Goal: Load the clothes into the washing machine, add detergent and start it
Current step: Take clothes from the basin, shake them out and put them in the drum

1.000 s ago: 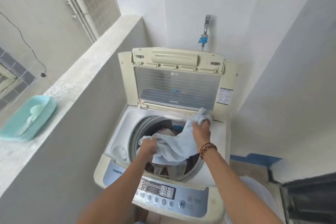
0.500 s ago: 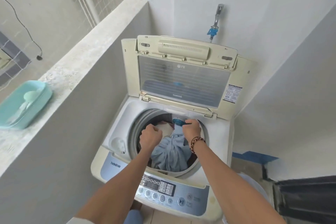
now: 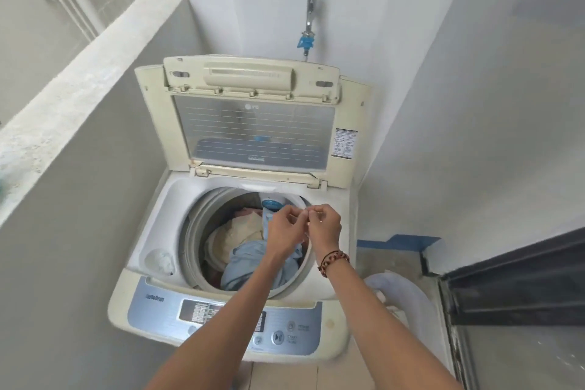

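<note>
- White plastered walls (image 3: 395, 25) close in the corner at the back and right, with a grey concrete parapet (image 3: 82, 73) running along the left side, its top rough and pale
- Cream-coloured, the top-loading washing machine (image 3: 152, 231) fills the corner between parapet and right wall; its lid (image 3: 253, 133) stands upright against the back wall, clear panel facing forward
- Dark framing of a door or window (image 3: 512, 288) cuts across the lower right, and a strip of blue (image 3: 399, 239) runs along the foot of the wall behind it
- A metal tap (image 3: 311, 14) with a blue fitting is fixed to the back wall just above the lid
- The control panel (image 3: 221, 315) sits along the machine's front edge, partly hidden by the forearms
- The clothes lie inside the drum: a light blue garment (image 3: 250, 258) on the near side, a cream garment (image 3: 234, 236) behind it
- A pale basket (image 3: 399, 291) stands on the floor just beside the machine's right side
- The left hand (image 3: 285, 233) and right hand (image 3: 324, 228) meet over the drum's right rim, fingers curled and fingertips touching one another; whether they pinch something small between them I cannot tell
- A beaded bracelet (image 3: 334, 261) circles the right wrist
</note>
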